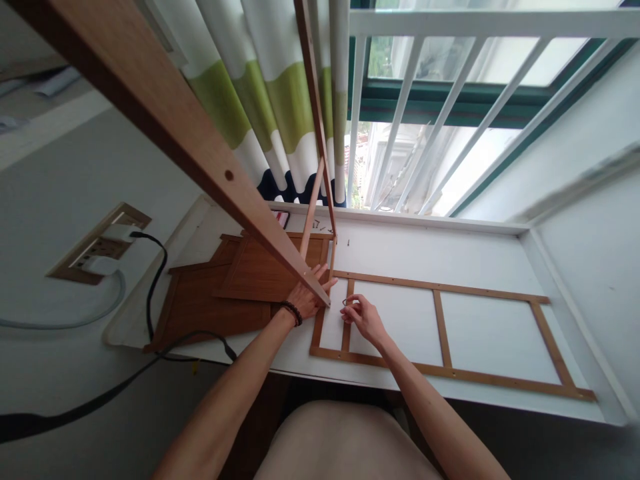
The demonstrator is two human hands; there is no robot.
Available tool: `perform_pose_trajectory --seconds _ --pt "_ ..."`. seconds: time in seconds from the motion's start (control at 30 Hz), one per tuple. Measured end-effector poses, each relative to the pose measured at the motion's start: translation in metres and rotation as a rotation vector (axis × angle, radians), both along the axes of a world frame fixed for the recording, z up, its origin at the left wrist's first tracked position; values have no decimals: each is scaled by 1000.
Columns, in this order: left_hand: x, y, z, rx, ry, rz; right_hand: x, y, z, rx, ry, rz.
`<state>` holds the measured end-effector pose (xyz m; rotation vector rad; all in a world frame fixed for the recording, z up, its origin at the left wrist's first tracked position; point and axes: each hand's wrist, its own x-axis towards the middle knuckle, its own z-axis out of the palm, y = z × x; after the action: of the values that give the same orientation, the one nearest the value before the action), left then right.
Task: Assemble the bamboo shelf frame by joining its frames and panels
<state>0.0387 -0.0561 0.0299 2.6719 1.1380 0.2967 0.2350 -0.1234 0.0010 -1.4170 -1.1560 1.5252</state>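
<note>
My left hand (306, 297), with a dark beaded bracelet (292, 312) at the wrist, grips the lower end of an upright wooden frame (240, 193). Some of its fingers stretch past the post. The frame has two long posts joined by a crossbar (313, 207) and rises toward the camera. Just to the right, my right hand (364, 318) is closed in a pinch on a small bent metal piece (345, 303) that looks like a hex key. Below this hand a flat ladder-like wooden frame (441, 327) lies on the white surface. Where the upright post meets it is partly hidden.
Brown wooden panels (215, 300) lie overlapping on the left. Several small screws (320, 227) sit near the back, with a single screw (349, 243) apart. A wall socket (103, 243) with cables is at left. Behind are a curtain (280, 100) and white window bars (440, 120).
</note>
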Motion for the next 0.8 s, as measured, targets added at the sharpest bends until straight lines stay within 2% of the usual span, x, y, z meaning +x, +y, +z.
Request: perform_pose_trajectory --seconds 0.17,0.3,0.4,0.5,0.8 --pt "8 27 23 -180 19 -314 -13 -2 -7 -79 13 -121" --pt "13 50 23 -359 -30 -472 -22 -2 -7 -87 -57 -209" --pt "11 56 14 -378 5 -474 -28 -2 -5 -115 -101 -273" --pt "8 57 8 -354 -53 -494 -34 -3 -1 -161 -67 -316" --pt "15 55 2 -338 -45 -511 -44 -6 0 -215 131 -452"
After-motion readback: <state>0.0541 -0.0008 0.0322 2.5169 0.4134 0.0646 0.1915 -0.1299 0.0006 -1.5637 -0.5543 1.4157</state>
